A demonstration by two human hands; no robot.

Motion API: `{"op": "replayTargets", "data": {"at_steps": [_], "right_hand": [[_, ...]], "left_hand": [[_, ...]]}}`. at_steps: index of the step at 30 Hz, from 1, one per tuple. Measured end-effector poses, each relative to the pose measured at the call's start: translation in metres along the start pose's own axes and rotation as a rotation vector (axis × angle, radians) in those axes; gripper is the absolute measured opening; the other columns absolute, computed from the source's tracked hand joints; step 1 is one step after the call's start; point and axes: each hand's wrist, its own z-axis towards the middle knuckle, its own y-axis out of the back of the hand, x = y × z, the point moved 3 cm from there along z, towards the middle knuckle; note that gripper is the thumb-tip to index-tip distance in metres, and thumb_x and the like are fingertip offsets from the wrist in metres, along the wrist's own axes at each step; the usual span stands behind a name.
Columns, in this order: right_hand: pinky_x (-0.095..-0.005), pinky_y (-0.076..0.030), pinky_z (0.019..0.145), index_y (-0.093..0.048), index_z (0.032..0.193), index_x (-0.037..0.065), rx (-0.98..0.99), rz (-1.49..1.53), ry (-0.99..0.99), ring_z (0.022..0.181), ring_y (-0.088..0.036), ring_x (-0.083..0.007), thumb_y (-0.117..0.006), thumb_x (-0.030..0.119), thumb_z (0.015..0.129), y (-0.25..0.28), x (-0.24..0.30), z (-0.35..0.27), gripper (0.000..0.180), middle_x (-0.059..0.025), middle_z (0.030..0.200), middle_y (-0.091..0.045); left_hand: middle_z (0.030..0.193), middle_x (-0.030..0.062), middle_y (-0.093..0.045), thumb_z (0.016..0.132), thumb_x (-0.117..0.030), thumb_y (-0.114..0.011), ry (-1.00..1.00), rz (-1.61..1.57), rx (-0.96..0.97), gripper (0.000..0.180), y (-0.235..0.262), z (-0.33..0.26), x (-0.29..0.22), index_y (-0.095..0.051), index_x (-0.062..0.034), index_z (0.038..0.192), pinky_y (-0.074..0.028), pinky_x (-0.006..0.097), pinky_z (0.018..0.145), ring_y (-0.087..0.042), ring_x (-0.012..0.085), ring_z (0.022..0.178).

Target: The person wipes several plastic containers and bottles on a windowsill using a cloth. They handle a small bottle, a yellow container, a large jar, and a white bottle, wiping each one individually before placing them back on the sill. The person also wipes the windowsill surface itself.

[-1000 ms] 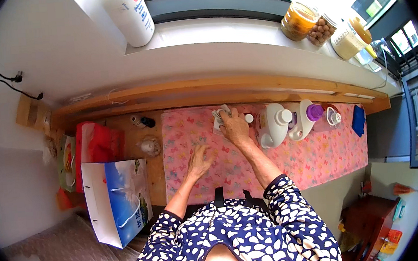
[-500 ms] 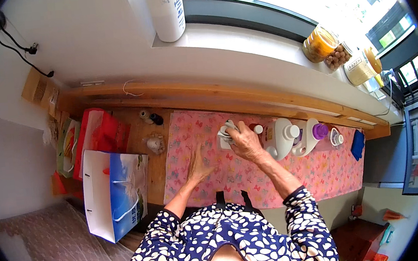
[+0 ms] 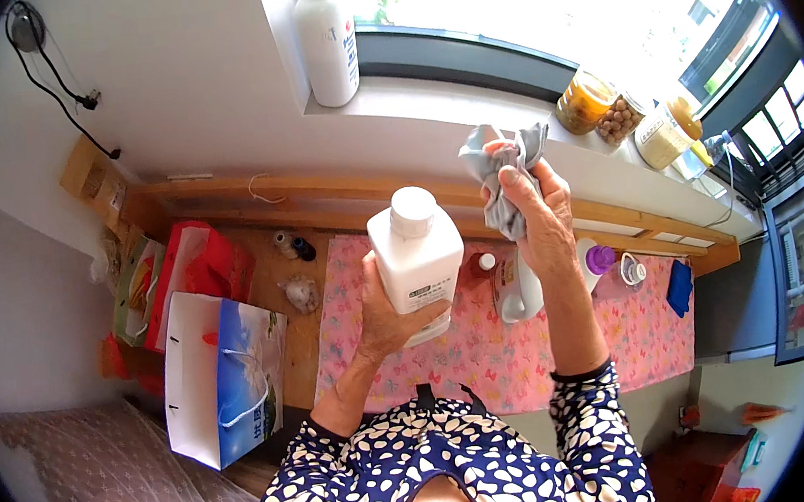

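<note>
A square white plastic bottle [image 3: 417, 259] with a white screw cap is up off the table, tilted a little, in the grasp of my left hand [image 3: 384, 319]. My left fingers wrap round its lower body. Raised to the right of it, my right hand [image 3: 540, 208] clutches a crumpled grey cloth [image 3: 503, 180], which bunches out above the fingers. Behind my right hand and forearm stand a small brown bottle with a white cap [image 3: 486, 263], a white jug [image 3: 520, 288], partly hidden, and a white bottle with a purple cap [image 3: 599, 260].
A pink patterned cloth [image 3: 348, 294] covers the table. Paper bags, one blue and white [image 3: 240, 370] and one red [image 3: 203, 268], stand at the left. Jars [image 3: 586, 101] and a tall white bottle [image 3: 328, 47] line the windowsill. A folded blue cloth [image 3: 680, 288] lies at the right.
My left hand has gone from open near the table to gripping the white bottle, now lifted. My right hand has risen to the right, away from the bottle, with the grey cloth.
</note>
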Motion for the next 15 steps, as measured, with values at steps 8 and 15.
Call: {"op": "replayTargets", "data": {"at_steps": [8, 15], "right_hand": [[-0.0413, -0.042, 0.091, -0.054, 0.117, -0.002, 0.282, -0.51, 0.347, 0.102, -0.052, -0.0375, -0.048, 0.019, 0.093, -0.037, -0.008, -0.026, 0.032, -0.0222, 0.108, -0.056], [-0.0481, -0.036, 0.098, -0.055, 0.123, -0.002, 0.075, -0.761, 0.818, 0.111, -0.047, -0.0385, -0.057, 0.002, 0.079, -0.038, -0.011, -0.083, 0.045, -0.0201, 0.13, -0.05]], "left_hand": [[0.112, 0.0121, -0.053, 0.063, -0.009, -0.083, 0.001, -0.127, -0.076, 0.079, -0.001, -0.009, -0.017, -0.032, -0.0036, 0.123, -0.052, 0.037, 0.082, -0.059, 0.0214, 0.1], [0.111, 0.0105, -0.054, 0.065, -0.009, -0.083, -0.139, 0.013, -0.066, 0.076, -0.005, -0.013, -0.028, -0.034, -0.0039, 0.123, -0.051, 0.037, 0.082, -0.058, 0.0206, 0.101]]}}
